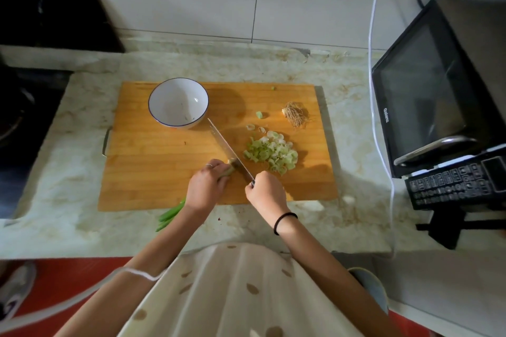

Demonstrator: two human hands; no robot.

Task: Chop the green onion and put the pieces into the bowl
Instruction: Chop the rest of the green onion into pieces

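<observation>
On the wooden cutting board (153,167) my left hand (208,184) grips the green onion (227,171), whose green tips (170,215) stick out past the board's near edge. My right hand (265,191) holds the handle of a knife (227,148); its blade lies across the onion's cut end and points toward the bowl. A pile of chopped onion pieces (271,152) lies right of the blade. The white bowl (178,102) with a blue rim stands at the board's far left, holding only a few specks.
The cut root end (295,113) and a few stray onion pieces (259,115) lie at the board's far right. A black microwave oven (427,96) stands at the right, with a white cable (373,35) hanging beside it. A dark stove (24,117) is at the left.
</observation>
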